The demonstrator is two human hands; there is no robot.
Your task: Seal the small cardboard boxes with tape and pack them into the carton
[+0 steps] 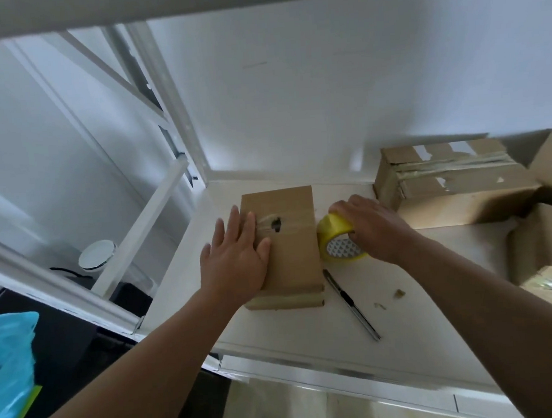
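Box under flat left hand, tape seemingly in right hand

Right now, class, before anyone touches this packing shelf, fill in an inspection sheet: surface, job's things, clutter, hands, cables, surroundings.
Surface: white shelf, in use for taping.
Job's things: small box lying flat, clear tape across its top; yellow tape roll at its right edge; another taped box behind; open carton at the right edge.
Clutter: knife lying by the small box; cardboard scraps beside it.
Hands: left hand flat on the small box; right hand grips the tape roll.
Cables: nothing seen.
Surroundings: white wall, white frame on the left, blue bag lower left.
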